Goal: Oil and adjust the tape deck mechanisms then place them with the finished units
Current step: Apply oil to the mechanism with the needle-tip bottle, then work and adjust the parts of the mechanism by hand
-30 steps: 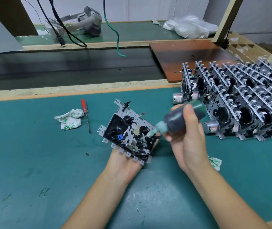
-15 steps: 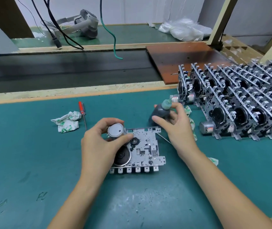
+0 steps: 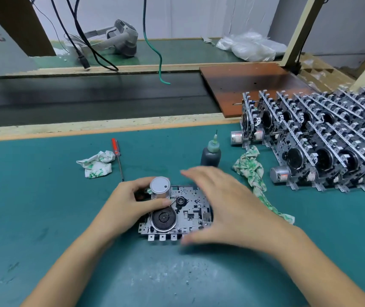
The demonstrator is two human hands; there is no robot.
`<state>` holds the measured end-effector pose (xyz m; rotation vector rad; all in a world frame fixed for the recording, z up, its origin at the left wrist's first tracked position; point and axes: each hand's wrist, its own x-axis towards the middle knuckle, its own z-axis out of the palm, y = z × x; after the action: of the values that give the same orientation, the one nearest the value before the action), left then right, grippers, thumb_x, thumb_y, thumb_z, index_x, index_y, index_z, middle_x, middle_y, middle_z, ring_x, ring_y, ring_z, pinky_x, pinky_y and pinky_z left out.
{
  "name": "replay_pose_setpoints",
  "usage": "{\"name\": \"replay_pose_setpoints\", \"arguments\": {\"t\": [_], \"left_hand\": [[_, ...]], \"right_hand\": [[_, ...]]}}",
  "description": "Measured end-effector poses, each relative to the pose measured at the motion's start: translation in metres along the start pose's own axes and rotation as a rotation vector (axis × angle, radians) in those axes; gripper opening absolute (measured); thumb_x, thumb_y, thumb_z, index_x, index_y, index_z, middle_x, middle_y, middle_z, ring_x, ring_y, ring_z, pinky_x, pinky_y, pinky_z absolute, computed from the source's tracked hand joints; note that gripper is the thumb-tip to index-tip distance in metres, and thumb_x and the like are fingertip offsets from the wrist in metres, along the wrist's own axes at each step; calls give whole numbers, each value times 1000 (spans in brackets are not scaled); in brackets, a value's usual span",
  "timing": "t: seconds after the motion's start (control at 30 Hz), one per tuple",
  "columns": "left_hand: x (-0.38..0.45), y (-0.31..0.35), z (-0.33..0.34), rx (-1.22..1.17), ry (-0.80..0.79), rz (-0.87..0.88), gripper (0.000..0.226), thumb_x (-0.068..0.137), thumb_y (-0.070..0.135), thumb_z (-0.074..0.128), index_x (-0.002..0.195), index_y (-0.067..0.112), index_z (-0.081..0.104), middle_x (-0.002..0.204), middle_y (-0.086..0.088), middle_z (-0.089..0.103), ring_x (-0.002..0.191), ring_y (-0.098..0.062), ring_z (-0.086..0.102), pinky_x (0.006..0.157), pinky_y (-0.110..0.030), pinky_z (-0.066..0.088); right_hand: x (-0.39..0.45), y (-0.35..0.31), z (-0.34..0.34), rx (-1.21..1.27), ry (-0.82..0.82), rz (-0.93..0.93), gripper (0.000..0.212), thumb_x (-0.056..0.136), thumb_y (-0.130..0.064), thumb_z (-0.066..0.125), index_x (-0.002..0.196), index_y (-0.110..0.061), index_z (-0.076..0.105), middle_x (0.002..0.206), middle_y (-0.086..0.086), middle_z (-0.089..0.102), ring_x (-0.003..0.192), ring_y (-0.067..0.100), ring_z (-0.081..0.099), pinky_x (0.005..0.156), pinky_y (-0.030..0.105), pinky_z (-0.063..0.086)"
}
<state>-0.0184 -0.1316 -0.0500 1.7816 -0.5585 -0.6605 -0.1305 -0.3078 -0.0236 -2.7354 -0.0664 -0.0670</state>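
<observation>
On the teal bench mat point(image 3: 44, 196), the grey metal tape deck mechanism point(image 3: 188, 209) lies flat, its silver motor can point(image 3: 160, 187) pinched by the left hand point(image 3: 130, 207) to steady it, while the right hand point(image 3: 223, 207) hovers above with spread, empty fingers, dark oil bottle point(image 3: 210, 155) parked upright just behind.

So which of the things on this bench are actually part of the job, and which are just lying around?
Part of the job:
tape deck mechanism
left hand gripping its motor
right hand
oil bottle
finished units

Lying about:
red screwdriver
crumpled cloth
rag
headset
plastic bags
</observation>
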Motion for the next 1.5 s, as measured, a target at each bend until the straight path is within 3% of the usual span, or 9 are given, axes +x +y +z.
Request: {"name": "replay_pose_setpoints", "arguments": {"t": [0.1, 0.33, 0.5, 0.6, 0.73, 0.9, 1.03, 1.33, 1.5], "left_hand": [[2, -4, 0, 7, 16, 42, 44, 58, 33, 76, 102, 29, 71, 99, 13, 73, 94, -3, 67, 83, -18, 53], [-4, 0, -7, -53, -7, 69, 44, 57, 38, 89, 98, 30, 74, 101, 7, 73, 96, -12, 69, 75, -16, 52], [-7, 0, -7, -775, -348, -153, 97, 45, 81, 72, 108, 6, 72, 118, -20, 60, 108, -34, 58, 97, -41, 46], [-9, 0, 10, -961, -531, -237, 122, 43, 81, 73, 130, -1, 53, 96, -30, 57, 90, -36, 59, 91, -45, 43], [-12, 12, 23, -1140, -663, -36, 97, 79, 71, 52, 145, 2, 34, 150, -19, 32, 141, -33, 26, 118, -51, 9], [-9, -2, 20, -1197, -491, -141, 82, 75, 54, 71, 137, 5, 47, 143, -22, 43, 130, -39, 44, 102, -53, 42], [-7, -8, 29, -1140, -436, -200, 79, 73, 59, 70, 130, 5, 56, 137, -24, 49, 126, -40, 49, 101, -54, 42], [-3, -18, 26, -1081, -315, -360, 89, 81, 77, 31, 119, 5, 65, 128, -23, 58, 115, -36, 59, 96, -47, 49], [-3, -17, 29, -1055, -285, -389, 83, 85, 71, 27, 113, 5, 69, 125, -21, 61, 113, -31, 61, 86, -39, 55]], "right_hand": [[2, -2, 10, -229, -178, 9, 122, 59, -74, 67, 151, -18, 9, 149, -6, 24, 138, 12, 19, 116, 28, 12], [6, -6, 0, -192, -100, -29, 92, 58, -60, 75, 136, -25, 38, 126, -10, 54, 113, 14, 52, 91, 29, 41], [-4, -10, -13, 1019, -355, 54, 62, 58, -28, 83, 115, -24, 59, 110, -17, 68, 102, 1, 62, 94, 21, 48], [-6, -18, 6, 1460, -485, -45, 62, 69, -46, 77, 112, -6, 57, 107, -6, 68, 101, 6, 63, 92, 23, 49], [-9, -6, 12, 1189, -250, 189, 63, 59, -62, 78, 91, -8, 74, 99, 10, 71, 90, 15, 65, 86, 25, 51], [-10, 27, 4, 251, 325, 467, 27, 83, -52, 56, 87, -26, 64, 87, -11, 62, 74, 7, 59, 71, 30, 42], [5, 33, 14, -299, 29, 508, 26, 96, -40, 46, 110, -19, 47, 111, -1, 50, 107, 19, 47, 79, 31, 37], [-2, 31, 0, 937, -232, 279, 21, 100, -28, 40, 82, -20, 46, 44, -8, 41, 42, 10, 29, 42, 18, 26], [-4, 19, 5, 1002, -449, 322, 45, 96, -34, 46, 58, -19, 64, 44, -1, 54, 35, 7, 26, 40, 20, 20]]}}
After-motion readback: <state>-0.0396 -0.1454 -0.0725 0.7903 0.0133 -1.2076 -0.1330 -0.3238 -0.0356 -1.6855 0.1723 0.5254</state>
